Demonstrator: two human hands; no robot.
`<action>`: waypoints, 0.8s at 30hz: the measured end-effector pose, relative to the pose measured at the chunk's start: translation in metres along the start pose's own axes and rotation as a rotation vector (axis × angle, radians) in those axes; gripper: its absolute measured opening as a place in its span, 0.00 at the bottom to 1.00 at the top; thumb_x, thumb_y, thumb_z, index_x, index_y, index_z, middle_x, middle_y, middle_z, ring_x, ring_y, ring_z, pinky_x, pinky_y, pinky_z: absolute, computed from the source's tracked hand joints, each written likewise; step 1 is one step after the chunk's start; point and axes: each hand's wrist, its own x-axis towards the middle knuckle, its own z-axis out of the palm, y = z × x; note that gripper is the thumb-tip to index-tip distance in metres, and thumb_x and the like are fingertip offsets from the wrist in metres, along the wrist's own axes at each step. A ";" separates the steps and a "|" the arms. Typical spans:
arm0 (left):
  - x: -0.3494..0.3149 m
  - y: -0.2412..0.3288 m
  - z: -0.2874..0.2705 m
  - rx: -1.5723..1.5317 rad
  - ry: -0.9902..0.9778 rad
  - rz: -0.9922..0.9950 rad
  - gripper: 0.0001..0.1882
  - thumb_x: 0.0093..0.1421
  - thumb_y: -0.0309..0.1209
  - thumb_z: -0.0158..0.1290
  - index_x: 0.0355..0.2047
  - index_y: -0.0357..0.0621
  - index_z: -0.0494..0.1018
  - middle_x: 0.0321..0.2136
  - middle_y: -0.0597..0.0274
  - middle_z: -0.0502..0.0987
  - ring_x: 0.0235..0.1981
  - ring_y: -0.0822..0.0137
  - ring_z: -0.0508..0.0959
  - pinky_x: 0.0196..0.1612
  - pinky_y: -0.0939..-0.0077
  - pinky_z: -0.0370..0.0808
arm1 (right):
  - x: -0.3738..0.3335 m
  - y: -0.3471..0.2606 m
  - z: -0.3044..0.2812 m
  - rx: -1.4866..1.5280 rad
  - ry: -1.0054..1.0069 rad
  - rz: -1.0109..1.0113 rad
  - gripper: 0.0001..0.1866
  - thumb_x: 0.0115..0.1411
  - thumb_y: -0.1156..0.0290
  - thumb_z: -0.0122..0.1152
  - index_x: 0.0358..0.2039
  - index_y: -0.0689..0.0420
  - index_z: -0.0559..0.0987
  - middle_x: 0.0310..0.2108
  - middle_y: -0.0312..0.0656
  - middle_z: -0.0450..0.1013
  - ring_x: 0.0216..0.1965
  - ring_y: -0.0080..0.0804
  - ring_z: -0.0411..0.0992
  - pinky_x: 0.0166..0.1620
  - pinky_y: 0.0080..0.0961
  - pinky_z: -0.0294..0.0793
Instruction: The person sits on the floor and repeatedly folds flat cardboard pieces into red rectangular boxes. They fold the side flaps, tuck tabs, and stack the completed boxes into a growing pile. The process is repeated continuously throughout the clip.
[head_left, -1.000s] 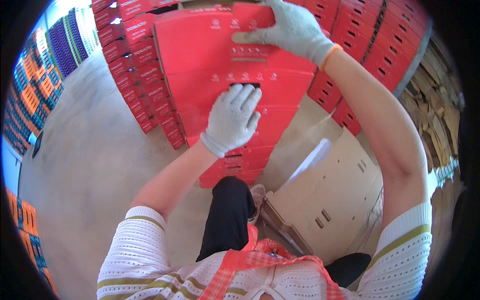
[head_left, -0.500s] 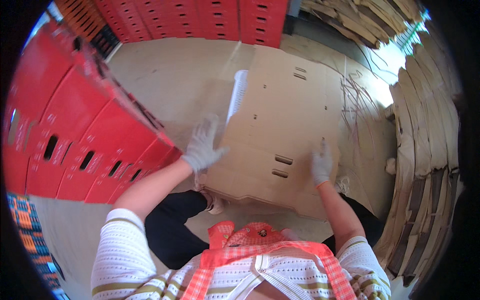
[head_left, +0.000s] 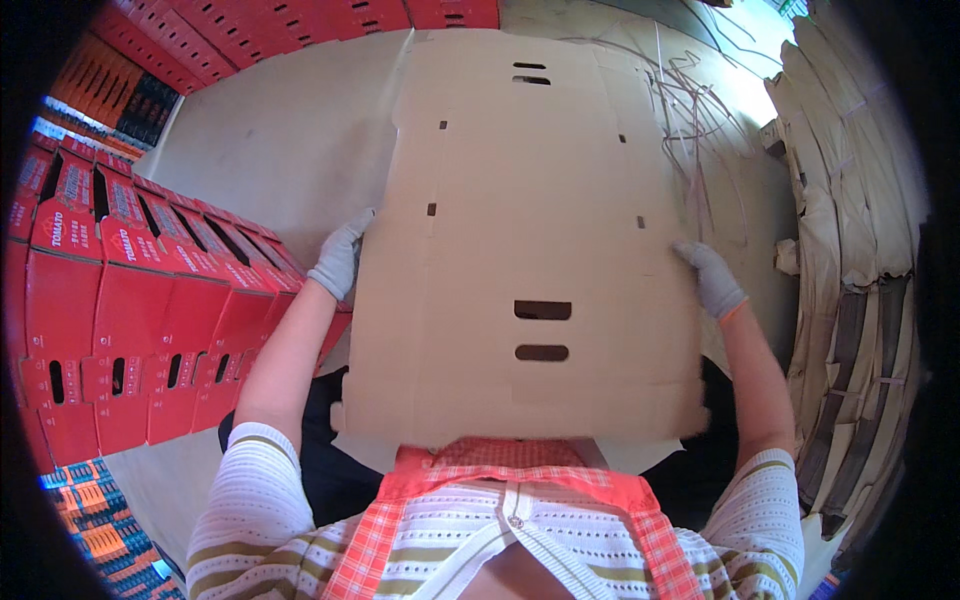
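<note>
In front of me is a large flat brown cardboard box blank (head_left: 530, 250), raised toward my body. It has cut handle slots near both ends and several small square holes. My left hand (head_left: 340, 262), in a pale grey glove, grips its left edge, with some fingers hidden at the rim. On the opposite edge, my gloved right hand (head_left: 712, 280) holds on, its fingertips at the cardboard's side. The near end of the blank hangs just over my checked red apron (head_left: 480, 455) and covers much of my lap.
Red printed boxes (head_left: 150, 270) stand stacked at left, and a red box wall (head_left: 290, 25) runs along the back. Bundled cardboard (head_left: 850, 200) is piled high at right. Loose strapping bands (head_left: 705, 110) lie tangled on the floor beyond the blank's right edge.
The cardboard blank has come up and closer to me, now squarer to my body. My hands have gone from lying over its surface to holding its two side edges.
</note>
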 end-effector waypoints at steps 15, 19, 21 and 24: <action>-0.035 -0.039 0.080 0.849 0.322 0.849 0.24 0.66 0.33 0.44 0.61 0.37 0.62 0.53 0.40 0.70 0.55 0.50 0.71 0.58 0.65 0.67 | -0.016 0.026 0.041 -0.428 0.028 -0.760 0.26 0.60 0.69 0.56 0.60 0.52 0.70 0.66 0.47 0.58 0.66 0.45 0.56 0.66 0.46 0.53; -0.076 -0.015 -0.001 1.996 -0.457 1.224 0.27 0.52 0.34 0.55 0.55 0.46 0.70 0.54 0.54 0.70 0.57 0.54 0.68 0.55 0.52 0.67 | -0.054 0.025 -0.019 -1.679 -0.152 -1.083 0.19 0.54 0.71 0.59 0.49 0.46 0.77 0.57 0.40 0.70 0.61 0.37 0.65 0.61 0.57 0.55; -0.082 -0.015 0.026 1.862 -0.812 1.155 0.21 0.49 0.35 0.56 0.45 0.48 0.74 0.49 0.57 0.74 0.52 0.54 0.72 0.49 0.56 0.71 | -0.065 0.019 0.007 -1.821 -0.435 -1.000 0.16 0.52 0.70 0.61 0.44 0.45 0.79 0.51 0.40 0.74 0.56 0.37 0.69 0.58 0.56 0.58; -0.086 0.002 0.090 1.936 -0.611 0.903 0.11 0.52 0.39 0.55 0.30 0.48 0.79 0.32 0.58 0.78 0.38 0.55 0.77 0.40 0.62 0.74 | -0.065 -0.011 0.054 -1.582 -0.305 -0.832 0.12 0.51 0.70 0.63 0.39 0.47 0.79 0.42 0.40 0.76 0.46 0.40 0.74 0.49 0.48 0.68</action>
